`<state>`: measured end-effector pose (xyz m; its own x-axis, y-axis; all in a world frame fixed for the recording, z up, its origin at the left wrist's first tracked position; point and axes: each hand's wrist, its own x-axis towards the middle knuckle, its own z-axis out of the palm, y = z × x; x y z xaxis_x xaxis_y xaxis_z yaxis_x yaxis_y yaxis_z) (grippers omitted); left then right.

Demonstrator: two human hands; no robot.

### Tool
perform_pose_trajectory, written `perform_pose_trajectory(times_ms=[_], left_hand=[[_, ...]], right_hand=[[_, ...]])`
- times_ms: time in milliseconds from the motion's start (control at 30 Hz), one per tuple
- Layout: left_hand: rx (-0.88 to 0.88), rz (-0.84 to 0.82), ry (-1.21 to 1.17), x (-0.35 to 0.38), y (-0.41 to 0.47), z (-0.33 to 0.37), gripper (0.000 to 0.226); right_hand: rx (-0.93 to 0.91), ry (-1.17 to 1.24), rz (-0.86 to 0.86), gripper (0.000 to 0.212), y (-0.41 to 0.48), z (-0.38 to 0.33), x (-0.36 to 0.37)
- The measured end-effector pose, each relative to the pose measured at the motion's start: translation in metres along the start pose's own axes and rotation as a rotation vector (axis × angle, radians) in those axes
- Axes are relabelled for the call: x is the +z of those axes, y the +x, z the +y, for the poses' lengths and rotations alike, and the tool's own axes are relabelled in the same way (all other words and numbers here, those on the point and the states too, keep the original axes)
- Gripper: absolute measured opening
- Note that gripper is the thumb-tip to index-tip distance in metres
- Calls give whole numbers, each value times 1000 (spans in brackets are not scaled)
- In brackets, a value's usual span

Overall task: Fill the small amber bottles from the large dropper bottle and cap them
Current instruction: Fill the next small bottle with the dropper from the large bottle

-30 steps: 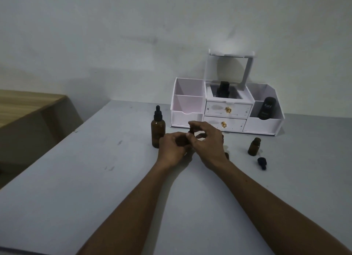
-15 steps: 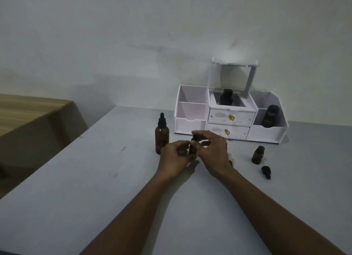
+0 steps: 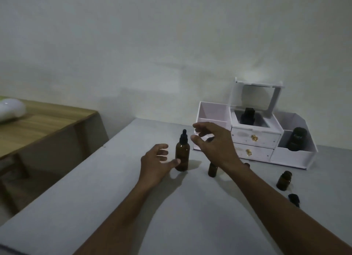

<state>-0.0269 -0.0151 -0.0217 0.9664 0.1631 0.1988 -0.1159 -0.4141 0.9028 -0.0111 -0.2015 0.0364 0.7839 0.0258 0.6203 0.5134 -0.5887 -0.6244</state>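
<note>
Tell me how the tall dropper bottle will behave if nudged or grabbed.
The dropper bottle stands tall on a narrow base, so a nudge near its black top would probably tip it. Being round, it would likely roll once down. Its smooth amber wall looks rigid, perhaps slippery.

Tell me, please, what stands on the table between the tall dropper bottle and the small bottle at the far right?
In the head view, another small bottle stands there, its top hidden behind the right hand.

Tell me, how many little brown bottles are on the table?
2 small amber bottles for sure: one by the right hand's wrist, beside the large dropper bottle; another, uncapped, farther right near a loose black cap. A dark shape behind the forearm may be a third.
</note>
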Motion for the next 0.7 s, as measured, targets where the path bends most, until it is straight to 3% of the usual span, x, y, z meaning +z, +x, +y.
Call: perform_pose_trajectory(times_ms=[100, 233, 700], left_hand=[[-31, -66, -28, 10, 7, 3, 72], [1, -172, -58, 17, 6, 7, 61], [-4, -174, 8, 16, 4, 6, 58]], right_hand=[[32, -25, -84, 35, 17, -8, 12], [101, -47, -121, 32, 26, -7, 23], [134, 3, -27, 14, 18, -10, 29]])
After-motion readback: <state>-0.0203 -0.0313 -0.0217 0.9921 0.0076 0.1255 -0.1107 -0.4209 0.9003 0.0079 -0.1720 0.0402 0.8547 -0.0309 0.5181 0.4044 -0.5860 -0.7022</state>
